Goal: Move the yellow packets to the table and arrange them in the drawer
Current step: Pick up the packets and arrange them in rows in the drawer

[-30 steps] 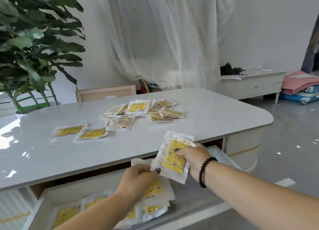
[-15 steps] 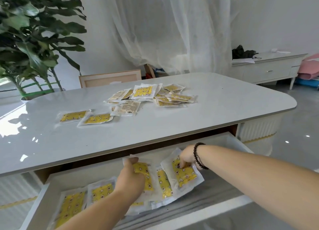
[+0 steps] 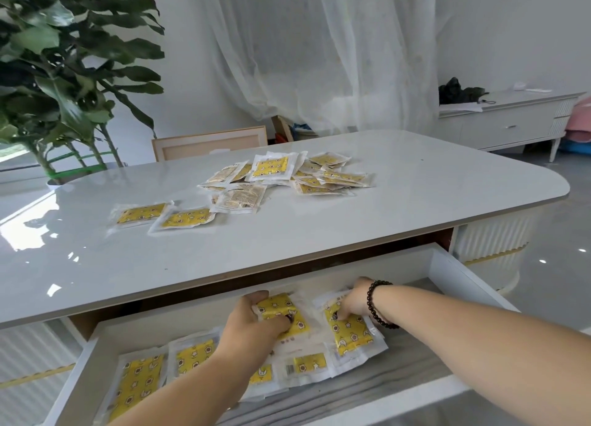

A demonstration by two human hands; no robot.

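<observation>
White table (image 3: 415,201), drawer (image 3: 447,265) pulled open beneath its near edge; both hands down in the drawer among the yellow packets.

Nearest: a row of packets (image 3: 137,381) lies flat along the drawer's left side. Left hand (image 3: 252,326) grips one packet (image 3: 281,310), fingers curled over its top edge. Right hand (image 3: 355,304), bead bracelet (image 3: 379,304) at the wrist, pinches the next packet (image 3: 351,333) beside it. Both packets overlap others beneath. Farther back, a loose pile (image 3: 287,176) waits on the tabletop, well apart from the drawer. Risk: slick wrappers sliding over each other, so the row skews; a raised corner could catch when the drawer closes.
</observation>
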